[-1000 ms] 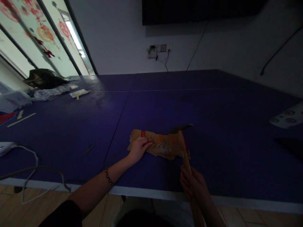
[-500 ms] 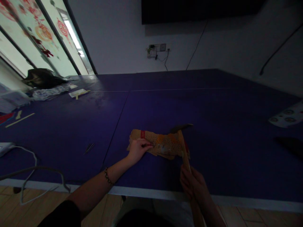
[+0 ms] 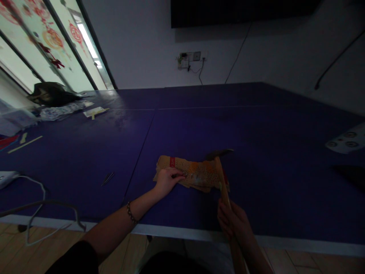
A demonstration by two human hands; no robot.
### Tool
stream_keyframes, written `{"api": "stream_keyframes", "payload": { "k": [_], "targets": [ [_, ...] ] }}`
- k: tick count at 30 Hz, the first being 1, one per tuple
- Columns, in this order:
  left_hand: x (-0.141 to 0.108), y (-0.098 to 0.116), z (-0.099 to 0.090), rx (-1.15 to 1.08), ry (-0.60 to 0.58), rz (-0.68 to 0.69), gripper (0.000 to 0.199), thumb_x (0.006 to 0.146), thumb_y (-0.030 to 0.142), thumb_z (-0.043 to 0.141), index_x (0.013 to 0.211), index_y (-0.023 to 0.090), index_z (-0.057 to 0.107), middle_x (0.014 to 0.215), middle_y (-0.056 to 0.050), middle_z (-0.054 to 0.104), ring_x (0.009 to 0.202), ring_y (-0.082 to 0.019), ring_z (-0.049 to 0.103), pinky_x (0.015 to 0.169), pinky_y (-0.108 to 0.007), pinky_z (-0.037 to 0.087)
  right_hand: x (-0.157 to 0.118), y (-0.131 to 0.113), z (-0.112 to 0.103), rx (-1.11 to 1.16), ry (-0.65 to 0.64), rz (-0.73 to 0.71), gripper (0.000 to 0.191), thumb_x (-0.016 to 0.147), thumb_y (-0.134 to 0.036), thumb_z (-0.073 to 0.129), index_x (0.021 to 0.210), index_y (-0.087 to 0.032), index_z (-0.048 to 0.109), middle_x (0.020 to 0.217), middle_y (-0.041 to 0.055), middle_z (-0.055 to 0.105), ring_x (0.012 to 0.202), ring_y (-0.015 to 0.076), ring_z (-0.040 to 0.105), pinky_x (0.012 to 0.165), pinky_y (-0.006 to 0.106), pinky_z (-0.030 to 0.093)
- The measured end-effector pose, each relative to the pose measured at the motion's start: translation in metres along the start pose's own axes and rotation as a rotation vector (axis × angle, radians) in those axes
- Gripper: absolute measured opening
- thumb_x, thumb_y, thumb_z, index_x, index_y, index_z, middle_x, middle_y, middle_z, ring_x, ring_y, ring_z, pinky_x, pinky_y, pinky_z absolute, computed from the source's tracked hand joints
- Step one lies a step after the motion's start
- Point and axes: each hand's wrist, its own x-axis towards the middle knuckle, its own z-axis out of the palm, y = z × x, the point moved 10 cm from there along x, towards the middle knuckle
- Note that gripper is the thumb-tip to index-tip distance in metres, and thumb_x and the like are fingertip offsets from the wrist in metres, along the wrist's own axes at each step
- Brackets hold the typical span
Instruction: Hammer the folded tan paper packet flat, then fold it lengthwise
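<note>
A stack of brown cardboard pieces (image 3: 203,171) with a red label and many small holes lies on the purple table in front of me. My left hand (image 3: 168,180) rests on its left half, thumb and forefinger pinched together. What sits between those fingertips is too small and dark to make out. My right hand (image 3: 232,220) is wrapped round the wooden handle of a hammer (image 3: 222,180). Its dark metal head is just beyond the stack's far right edge, and the handle passes over the right end of the cardboard. Several thin metal nails (image 3: 107,178) lie to the left.
The purple table (image 3: 270,152) has a white front edge. A white cable (image 3: 37,182) and a grey one hang over its left front. At far left are a dark bag (image 3: 53,94) and a small white tray (image 3: 94,112). A white socket panel (image 3: 346,140) lies right.
</note>
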Motion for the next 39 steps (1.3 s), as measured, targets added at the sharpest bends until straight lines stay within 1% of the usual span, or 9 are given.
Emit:
{"api": "stream_keyframes", "payload": {
  "k": [6,11,15,25,29,33,39],
  "targets": [
    [0.0002,0.0004,0.0025,0.018,0.006,-0.007,0.009,0.067,0.026,0.067,0.067,0.016,0.067,0.068,-0.001,0.066,0.065,-0.013,0.059,0.06,-0.022,0.044,-0.0007,0.0009,-0.0016,-0.008,0.026,0.016,0.038,0.063,-0.051,0.062,0.065,-0.019,0.042,0.043,-0.0117,0.033,0.026,0.0003,0.025,0.022,0.011,0.023],
    [0.0003,0.0017,0.0043,-0.022,0.0,0.004,0.011,0.069,0.026,0.064,0.067,0.016,0.067,0.069,-0.002,0.065,0.066,-0.013,0.059,0.06,-0.022,0.044,-0.0005,0.0,-0.0013,-0.013,0.024,0.002,0.04,0.063,-0.052,0.063,0.062,-0.018,0.04,0.043,-0.0117,0.033,0.025,-0.0008,0.025,0.022,0.01,0.023],
    [0.0009,-0.0017,0.0049,-0.058,0.0,-0.015,0.01,0.068,0.026,0.065,0.066,0.016,0.068,0.071,-0.002,0.066,0.066,-0.013,0.059,0.06,-0.022,0.044,-0.0002,-0.0001,-0.0014,-0.014,0.016,-0.002,0.039,0.064,-0.052,0.062,0.065,-0.018,0.042,0.043,-0.0118,0.035,0.024,-0.0009,0.025,0.022,0.01,0.022],
    [0.0019,-0.0069,0.0066,-0.084,-0.048,-0.059,0.009,0.068,0.024,0.065,0.063,0.016,0.067,0.07,-0.002,0.066,0.07,-0.014,0.06,0.064,-0.023,0.045,-0.0015,-0.0019,0.0005,-0.012,0.01,-0.001,0.038,0.065,-0.05,0.062,0.065,-0.018,0.042,0.042,-0.0123,0.033,0.024,-0.0007,0.025,0.023,0.011,0.022],
    [0.0029,-0.0077,0.0071,-0.081,-0.072,-0.053,0.009,0.068,0.023,0.065,0.062,0.016,0.066,0.071,-0.002,0.066,0.07,-0.014,0.06,0.065,-0.023,0.045,-0.0013,-0.0002,-0.0011,0.003,0.03,0.009,0.038,0.064,-0.05,0.064,0.068,-0.018,0.043,0.042,-0.0124,0.033,0.025,-0.0006,0.025,0.023,0.011,0.022],
    [0.003,-0.0059,0.0052,-0.057,-0.063,-0.04,0.01,0.067,0.023,0.066,0.061,0.015,0.066,0.073,-0.002,0.065,0.069,-0.013,0.06,0.063,-0.022,0.045,-0.0008,0.0011,-0.0032,0.014,0.054,0.016,0.04,0.062,-0.051,0.064,0.068,-0.018,0.043,0.042,-0.0128,0.031,0.026,-0.0005,0.024,0.023,0.01,0.022],
    [0.0016,-0.0003,0.0065,-0.014,-0.065,-0.007,0.008,0.068,0.021,0.065,0.063,0.015,0.068,0.072,-0.002,0.064,0.068,-0.013,0.059,0.062,-0.022,0.044,-0.0001,0.0003,-0.002,0.001,0.03,0.008,0.038,0.065,-0.05,0.063,0.065,-0.019,0.042,0.042,-0.0121,0.033,0.025,-0.0001,0.025,0.022,0.011,0.024]
  ]
}}
